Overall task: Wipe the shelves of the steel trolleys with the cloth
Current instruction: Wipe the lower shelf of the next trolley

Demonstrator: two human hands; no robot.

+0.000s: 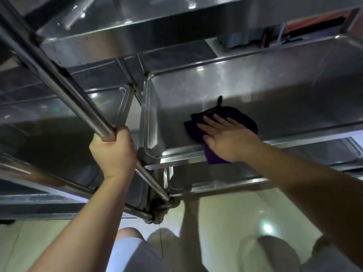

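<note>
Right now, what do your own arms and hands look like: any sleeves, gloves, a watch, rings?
Both forearms are bare to the frame's lower edge; no sleeve shows. The left hand and the right hand wear no gloves. No watch, band or ring shows on either wrist or on the fingers in view. The picture is slightly blurred, so fine marks cannot be made out.

The trolley shelf (pixel 255 83) and upright post (pixel 64 83) are polished steel (faintly scuffed); the cloth (pixel 231 116) is soft, matt purple fabric; the floor (pixel 245 213) is glossy.
</note>
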